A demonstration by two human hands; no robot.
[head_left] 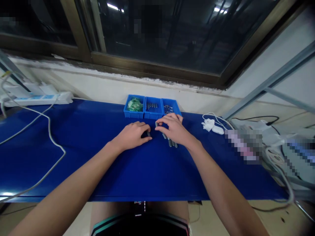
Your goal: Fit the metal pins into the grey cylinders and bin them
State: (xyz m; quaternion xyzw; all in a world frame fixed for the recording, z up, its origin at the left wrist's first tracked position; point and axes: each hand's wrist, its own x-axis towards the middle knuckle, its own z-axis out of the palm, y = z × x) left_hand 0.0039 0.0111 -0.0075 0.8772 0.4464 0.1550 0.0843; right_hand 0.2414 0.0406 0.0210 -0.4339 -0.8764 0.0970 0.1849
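Both my hands rest on the blue table (81,137) just in front of three small blue bins. My left hand (133,134) is curled, its fingertips closed on a small dark grey piece (148,133). My right hand (172,129) pinches another small grey piece (156,124) between thumb and forefinger. Under the right hand several grey rod-like parts (172,143) lie side by side on the table.
The left bin (134,105) holds green parts, the middle bin (153,106) dark rods, the right bin (169,106) small metal pieces. A white power strip (41,98) and cable (52,141) lie left. White cords and an adapter (212,126) lie right.
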